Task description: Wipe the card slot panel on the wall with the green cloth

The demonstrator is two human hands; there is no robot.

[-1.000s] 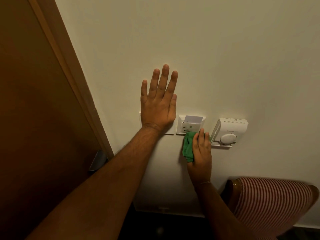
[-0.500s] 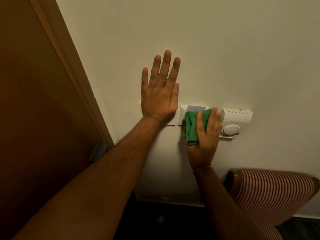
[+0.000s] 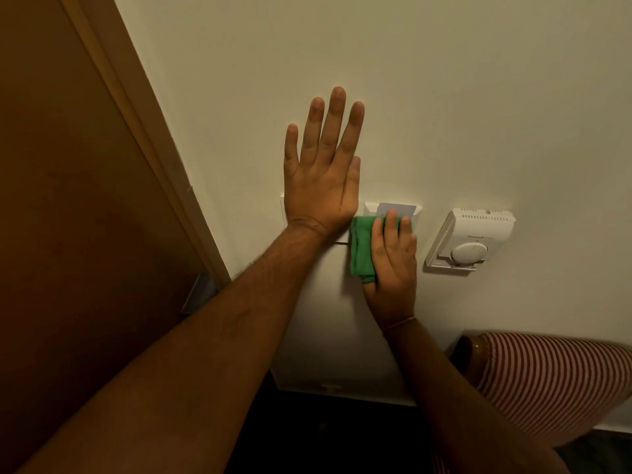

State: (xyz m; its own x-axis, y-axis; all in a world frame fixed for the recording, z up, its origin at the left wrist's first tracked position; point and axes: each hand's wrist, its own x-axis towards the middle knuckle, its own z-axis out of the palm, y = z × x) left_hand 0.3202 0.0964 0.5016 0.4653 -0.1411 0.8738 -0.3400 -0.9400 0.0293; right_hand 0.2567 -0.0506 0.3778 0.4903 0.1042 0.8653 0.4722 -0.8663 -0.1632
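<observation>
Your right hand (image 3: 391, 261) grips the folded green cloth (image 3: 362, 249) and has slid left and down from half a second ago, now covering most of the card slot panel (image 3: 371, 209). Your left hand (image 3: 323, 172) stays flat, fingers spread, on the wall (image 3: 444, 97). Wiping looks underway.

The white card slot panel (image 3: 371, 209) sits flat on the wall, a pale card (image 3: 393, 208) upright in its slot. The folded green cloth (image 3: 361, 248) covers the panel's lower part, hanging past its bottom edge.
</observation>
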